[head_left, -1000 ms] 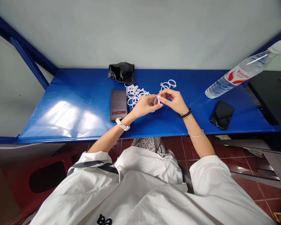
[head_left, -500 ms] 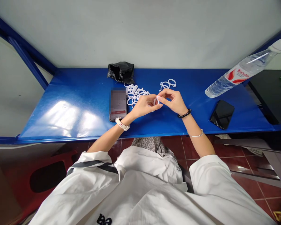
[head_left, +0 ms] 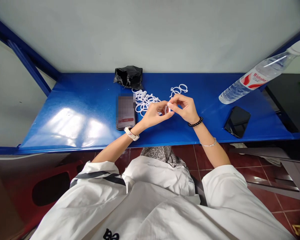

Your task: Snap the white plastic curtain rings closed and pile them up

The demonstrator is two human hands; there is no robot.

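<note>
Between my two hands, above the blue table (head_left: pixel 100 100), is a white plastic ring (head_left: pixel 166 110) that looks like a curtain ring. My left hand (head_left: pixel 152 114) grips it between thumb and fingers. The thumb and fingertips of my right hand (head_left: pixel 186 109) pinch the ring's upper right side; the fingers hide that part. A pile of similar white rings (head_left: pixel 140 107) lies just left of and behind my left hand, partly covered by it. Beyond my right hand, a few more white rings (head_left: pixel 183 88) lie apart from the pile.
A phone with a lit screen (head_left: pixel 125 113) lies left of the pile, and a torn black plastic bag (head_left: pixel 132 76) is behind it. To the right are a water bottle (head_left: pixel 255 78) and a dark phone (head_left: pixel 237 121). A grey wall (head_left: pixel 150 36) borders the table's back.
My right wrist has shifted very slightly left. Both hands stay on the same white ring, and the rings on the table have not moved.
</note>
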